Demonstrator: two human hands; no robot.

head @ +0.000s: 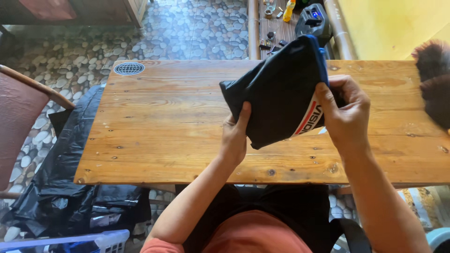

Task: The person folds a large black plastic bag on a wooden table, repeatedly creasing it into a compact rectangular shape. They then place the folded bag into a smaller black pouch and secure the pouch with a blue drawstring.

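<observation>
Overhead, folded black garment, blue-edged, gripped in left hand and right hand.

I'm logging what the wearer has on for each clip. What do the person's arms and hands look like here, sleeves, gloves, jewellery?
Both arms are bare from the hands to above the elbows: no long sleeves show. The left hand and right hand wear no gloves, and no rings, watch or bracelets are visible. At the bottom edge, the person wears a reddish-orange top over dark clothing.

Bare wooden tabletop left of the folded dark garment; furry brown object at right edge.
</observation>
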